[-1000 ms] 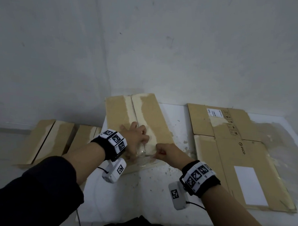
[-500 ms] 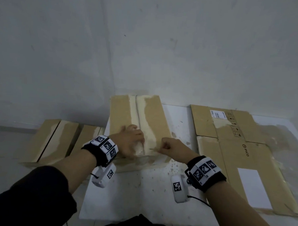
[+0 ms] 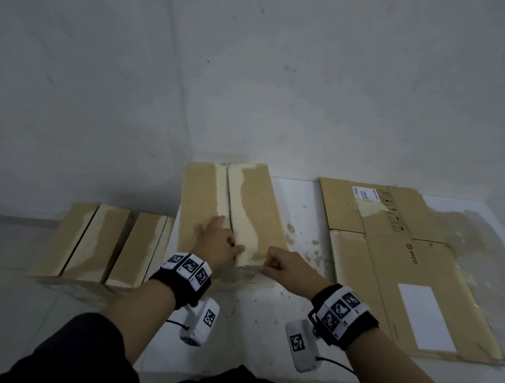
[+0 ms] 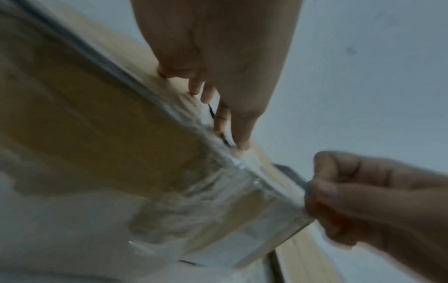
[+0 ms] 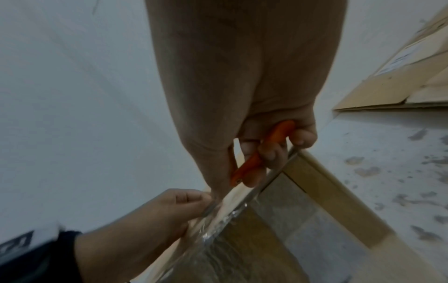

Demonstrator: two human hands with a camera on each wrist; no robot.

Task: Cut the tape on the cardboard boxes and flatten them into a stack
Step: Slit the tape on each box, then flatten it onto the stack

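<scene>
White table [image 3: 268, 322]: left hand [image 3: 217, 244] presses the box [image 3: 256, 209]; right hand [image 3: 288, 268] grips, seemingly, an orange cutter [image 5: 264, 153].

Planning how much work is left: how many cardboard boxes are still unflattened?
3. One brown cardboard box stands on the white table under both hands; two more brown boxes, and, stand side by side left of the table. Others may be out of view.
</scene>
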